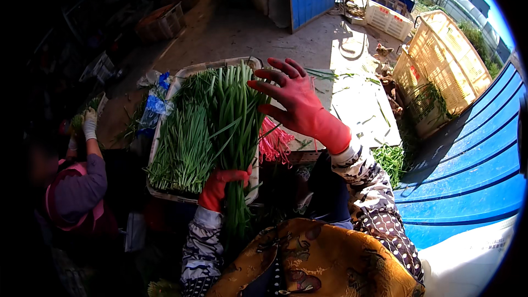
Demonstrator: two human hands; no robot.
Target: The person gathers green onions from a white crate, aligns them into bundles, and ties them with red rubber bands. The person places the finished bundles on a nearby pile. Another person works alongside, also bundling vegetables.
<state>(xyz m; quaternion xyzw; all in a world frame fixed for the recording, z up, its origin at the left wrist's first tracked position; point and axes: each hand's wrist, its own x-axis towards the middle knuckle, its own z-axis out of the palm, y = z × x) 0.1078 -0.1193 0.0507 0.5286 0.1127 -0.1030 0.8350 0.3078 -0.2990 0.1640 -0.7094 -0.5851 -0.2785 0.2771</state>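
My left hand, in a red rubber glove, is closed around the lower part of a bundle of long green leaves, likely garlic chives. The bundle's pale stem ends point away from me, and its leaf tips hang towards my lap. It lies over the right side of a white plastic crate packed with more cut greens. Raised beside the bundle's far end, my right hand is also red-gloved, fingers spread and nothing in them. Below it hang pink ties at the crate's right side.
Right of the crate, a pale board carries loose leaves. Yellow plastic crates stand beyond it, near blue corrugated sheeting. At left, a co-worker in white gloves handles greens. Blue-and-clear plastic wrapping lies against the crate's left side.
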